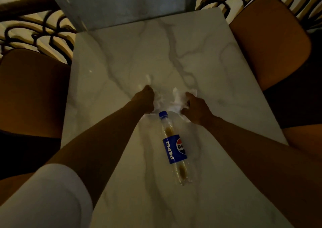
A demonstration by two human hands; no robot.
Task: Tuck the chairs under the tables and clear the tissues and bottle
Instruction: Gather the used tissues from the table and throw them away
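The bottle [174,147] lies on its side on the marble table [122,53], long axis running away from me, blue cap [163,114] pointing at the crumpled tissues [171,104], which my left hand [145,99] and right hand [196,110] grip. Chairs [268,41] flank the table.

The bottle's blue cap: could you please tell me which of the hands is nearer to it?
Right, narrowly. The right hand grips tissues just right of the blue cap; the left hand grips tissues up and left of it.
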